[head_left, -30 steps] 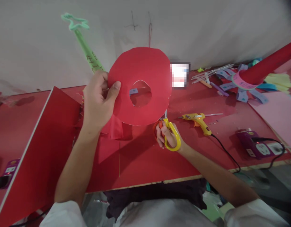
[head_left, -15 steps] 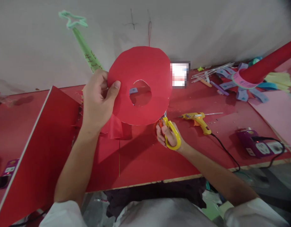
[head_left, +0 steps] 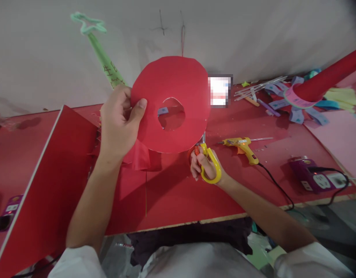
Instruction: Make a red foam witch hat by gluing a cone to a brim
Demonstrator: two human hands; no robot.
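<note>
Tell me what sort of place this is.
Probably a craft workspace: a yellow plastic glue gun lies on the red tabletop, the right hand holds yellow-and-orange-handled scissors, and the left hand holds a flat red paper ring.

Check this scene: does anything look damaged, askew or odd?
Mildly, yes. The red ring in the left hand has a lopsided, uneven hole, not a round one. The yellow glue gun lies on its side on the red table with its light glowing, so it may be powered on.
</note>
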